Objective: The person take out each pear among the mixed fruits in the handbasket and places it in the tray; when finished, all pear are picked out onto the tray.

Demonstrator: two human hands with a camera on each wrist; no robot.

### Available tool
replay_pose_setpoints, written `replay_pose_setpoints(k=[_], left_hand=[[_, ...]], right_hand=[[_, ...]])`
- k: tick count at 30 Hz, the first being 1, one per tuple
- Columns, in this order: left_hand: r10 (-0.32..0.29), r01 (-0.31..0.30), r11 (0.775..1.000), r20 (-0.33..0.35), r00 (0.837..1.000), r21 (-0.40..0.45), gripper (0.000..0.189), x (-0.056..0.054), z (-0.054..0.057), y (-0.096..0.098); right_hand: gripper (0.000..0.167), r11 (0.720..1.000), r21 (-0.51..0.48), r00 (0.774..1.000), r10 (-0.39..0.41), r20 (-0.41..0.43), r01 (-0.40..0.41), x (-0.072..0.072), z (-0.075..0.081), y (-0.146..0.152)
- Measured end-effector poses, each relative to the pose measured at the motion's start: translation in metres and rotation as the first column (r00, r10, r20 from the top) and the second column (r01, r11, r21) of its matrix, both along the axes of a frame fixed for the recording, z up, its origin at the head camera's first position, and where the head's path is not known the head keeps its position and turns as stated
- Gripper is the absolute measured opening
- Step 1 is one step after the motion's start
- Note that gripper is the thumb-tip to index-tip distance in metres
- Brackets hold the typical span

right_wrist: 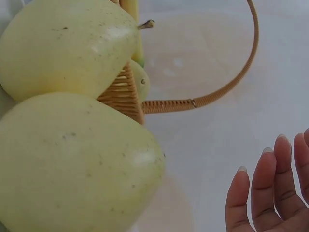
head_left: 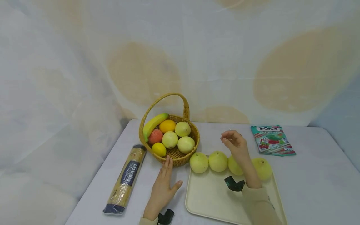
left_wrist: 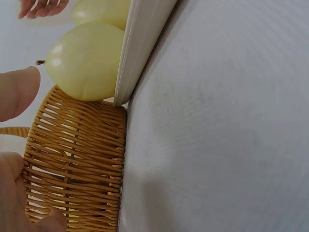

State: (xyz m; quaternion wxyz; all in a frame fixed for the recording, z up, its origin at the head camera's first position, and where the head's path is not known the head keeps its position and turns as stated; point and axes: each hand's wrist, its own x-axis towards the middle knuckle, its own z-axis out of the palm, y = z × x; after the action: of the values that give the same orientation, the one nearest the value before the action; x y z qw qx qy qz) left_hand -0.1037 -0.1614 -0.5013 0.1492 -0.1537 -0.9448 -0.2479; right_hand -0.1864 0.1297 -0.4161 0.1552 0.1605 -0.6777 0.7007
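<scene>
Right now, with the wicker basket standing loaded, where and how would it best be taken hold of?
Probably by the top of its arched handle, from above: the arch stands upright over the wicker basket, its crown is above the fruit, and the opening beneath leaves room for fingers to curl under.

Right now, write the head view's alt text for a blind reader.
A person's left hand is at the front of a round golden wicker basket of mixed fruit; the right hand is raised beyond round yellow-green pears on a rectangular cream tray. A long golden pasta packet lies left, a teal candy bag right.
</scene>
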Motion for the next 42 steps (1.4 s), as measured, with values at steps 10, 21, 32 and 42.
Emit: replay_pose_setpoints(k=[10,21,32,42], left_hand=[[0.008,-0.008,1.0,0.005,1.0,-0.003,0.089,0.0,0.0,0.001],[0.013,-0.013,1.0,0.013,1.0,0.005,0.089,0.001,0.0,0.001],[0.005,-0.005,1.0,0.014,1.0,0.008,0.088,0.001,0.0,0.001],[0.002,-0.002,1.0,-0.015,1.0,0.0,0.087,0.0,0.0,0.001]], right_hand=[[0.017,0.996,0.078,0.999,0.041,0.035,-0.043,-0.003,0.0,-0.016],[0.017,0.991,0.059,0.993,0.121,-0.011,-0.12,-0.019,0.003,-0.036],[0.018,0.981,0.137,0.989,0.129,0.078,-0.139,-0.028,0.009,-0.055],[0.017,0.973,0.178,0.988,0.137,0.069,-0.148,-0.033,0.014,-0.063]])
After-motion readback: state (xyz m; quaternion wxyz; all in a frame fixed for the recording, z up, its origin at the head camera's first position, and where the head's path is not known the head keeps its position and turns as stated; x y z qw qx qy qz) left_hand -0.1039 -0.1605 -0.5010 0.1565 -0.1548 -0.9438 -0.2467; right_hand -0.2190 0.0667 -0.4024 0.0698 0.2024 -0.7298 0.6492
